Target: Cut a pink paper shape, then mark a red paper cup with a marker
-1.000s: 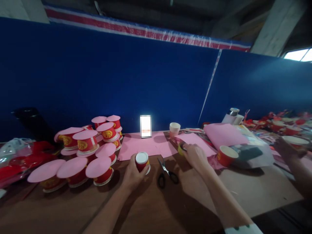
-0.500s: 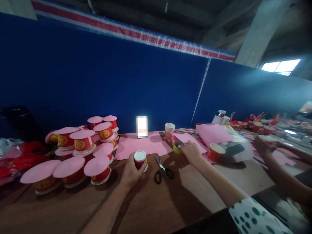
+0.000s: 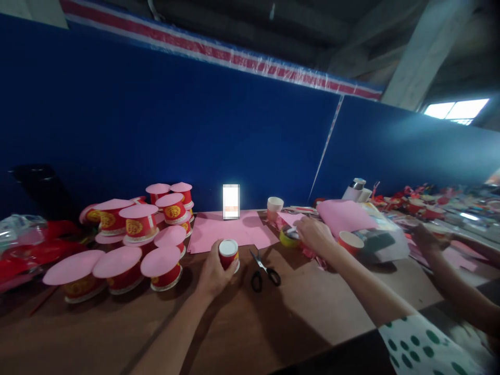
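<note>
My left hand (image 3: 216, 273) is wrapped round a red paper cup (image 3: 229, 258) with a white top face, which stands on the table. Just right of it lie open scissors (image 3: 262, 268) with black handles. My right hand (image 3: 313, 235) reaches forward beside a yellow-green bowl (image 3: 287, 239) with something whitish in it. Its fingers are curled downward, and their tips are hidden, so what they pinch does not show. Crumpled pink paper (image 3: 317, 259) shows under the right hand. Flat pink sheets (image 3: 219, 232) lie behind the left hand.
Several red cups topped with pink paper discs (image 3: 117, 262) stand at left. A pale cup (image 3: 275, 205) and a red cup (image 3: 350, 242) stand near my right hand. A bright blurred panel (image 3: 231, 202) is against the blue partition (image 3: 175, 125). Another person's hands (image 3: 427, 242) are at far right.
My right hand has moved from over the yellow-green bowl slightly right, and crumpled pink paper now shows beneath it. My left hand still holds the red cup. The view has shifted a little.
</note>
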`<state>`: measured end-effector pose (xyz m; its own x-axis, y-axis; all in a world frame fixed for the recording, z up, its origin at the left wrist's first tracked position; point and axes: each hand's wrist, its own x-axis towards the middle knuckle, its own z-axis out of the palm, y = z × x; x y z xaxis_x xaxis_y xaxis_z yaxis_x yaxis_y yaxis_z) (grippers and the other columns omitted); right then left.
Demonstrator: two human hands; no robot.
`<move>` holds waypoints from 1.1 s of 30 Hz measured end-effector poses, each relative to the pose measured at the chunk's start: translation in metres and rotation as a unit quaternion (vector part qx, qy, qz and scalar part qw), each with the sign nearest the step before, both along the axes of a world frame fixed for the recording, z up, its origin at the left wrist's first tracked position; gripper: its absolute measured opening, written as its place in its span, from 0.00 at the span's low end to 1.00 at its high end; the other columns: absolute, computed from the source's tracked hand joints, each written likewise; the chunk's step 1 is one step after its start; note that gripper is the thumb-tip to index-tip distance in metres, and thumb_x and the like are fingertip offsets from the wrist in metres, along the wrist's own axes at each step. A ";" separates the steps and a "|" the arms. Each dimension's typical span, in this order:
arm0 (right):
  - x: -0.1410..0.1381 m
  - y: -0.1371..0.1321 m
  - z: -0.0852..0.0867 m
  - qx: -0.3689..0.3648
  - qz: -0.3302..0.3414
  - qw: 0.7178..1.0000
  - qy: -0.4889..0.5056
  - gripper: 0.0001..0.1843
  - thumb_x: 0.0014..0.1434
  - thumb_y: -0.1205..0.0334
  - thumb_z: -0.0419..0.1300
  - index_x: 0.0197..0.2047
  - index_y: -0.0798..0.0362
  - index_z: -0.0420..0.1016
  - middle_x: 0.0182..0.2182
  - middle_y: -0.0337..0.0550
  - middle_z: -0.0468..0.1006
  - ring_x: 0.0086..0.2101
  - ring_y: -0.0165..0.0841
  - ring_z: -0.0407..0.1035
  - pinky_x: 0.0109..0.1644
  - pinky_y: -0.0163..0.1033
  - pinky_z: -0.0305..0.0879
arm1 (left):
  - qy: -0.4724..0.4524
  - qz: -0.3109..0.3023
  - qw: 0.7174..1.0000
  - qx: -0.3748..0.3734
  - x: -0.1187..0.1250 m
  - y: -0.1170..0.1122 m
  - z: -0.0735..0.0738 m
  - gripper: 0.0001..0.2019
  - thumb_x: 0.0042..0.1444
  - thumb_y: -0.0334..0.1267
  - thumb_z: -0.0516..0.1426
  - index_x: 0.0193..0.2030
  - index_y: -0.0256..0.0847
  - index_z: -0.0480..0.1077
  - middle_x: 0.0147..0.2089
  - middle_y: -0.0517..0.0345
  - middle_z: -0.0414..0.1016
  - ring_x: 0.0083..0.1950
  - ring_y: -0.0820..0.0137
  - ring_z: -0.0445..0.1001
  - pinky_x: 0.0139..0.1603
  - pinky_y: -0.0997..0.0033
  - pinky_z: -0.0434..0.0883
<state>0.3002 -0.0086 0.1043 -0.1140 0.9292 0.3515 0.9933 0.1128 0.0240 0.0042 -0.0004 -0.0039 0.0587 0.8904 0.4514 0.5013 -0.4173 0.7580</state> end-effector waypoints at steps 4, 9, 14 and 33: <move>-0.002 0.000 0.007 0.037 0.003 0.990 0.135 0.14 0.60 0.61 0.48 0.38 0.55 0.74 0.37 0.48 0.76 0.38 0.37 0.68 0.40 0.37 0.59 | -0.005 -0.014 1.000 -0.009 0.000 -0.001 0.000 0.30 0.47 0.44 0.57 0.56 0.39 0.55 0.53 0.46 0.67 0.53 0.59 0.67 0.53 0.56 0.64; -0.033 0.011 -0.018 -0.002 0.059 0.902 0.427 0.20 0.58 0.48 0.50 0.30 0.56 0.73 0.22 0.41 0.73 0.22 0.30 0.65 0.25 0.32 0.58 | -0.030 -0.057 0.998 -0.025 -0.001 -0.005 0.007 0.24 0.50 0.47 0.56 0.53 0.39 0.60 0.49 0.49 0.70 0.49 0.60 0.69 0.50 0.58 0.65; -0.089 0.025 -0.063 -0.050 0.102 0.782 0.613 0.26 0.52 0.39 0.52 0.32 0.56 0.71 0.23 0.42 0.73 0.20 0.26 0.64 0.19 0.29 0.55 | -0.105 -0.123 0.987 -0.002 -0.005 -0.002 0.003 0.17 0.59 0.46 0.45 0.46 0.37 0.66 0.47 0.46 0.70 0.49 0.61 0.69 0.51 0.58 0.64; -0.128 0.030 -0.106 -0.118 0.154 0.654 0.731 0.16 0.47 0.56 0.64 0.39 0.53 0.71 0.23 0.35 0.72 0.22 0.27 0.63 0.25 0.31 0.59 | -0.233 -0.067 0.966 -0.087 -0.007 0.019 0.000 0.16 0.51 0.44 0.56 0.44 0.36 0.69 0.44 0.49 0.76 0.44 0.64 0.74 0.48 0.61 0.70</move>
<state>0.1725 0.0215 -0.0019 -0.0110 0.9894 0.1449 -0.1362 0.1420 -0.9804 -0.0027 0.0187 -0.0042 0.0043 0.9536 0.3011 0.0386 -0.3011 0.9528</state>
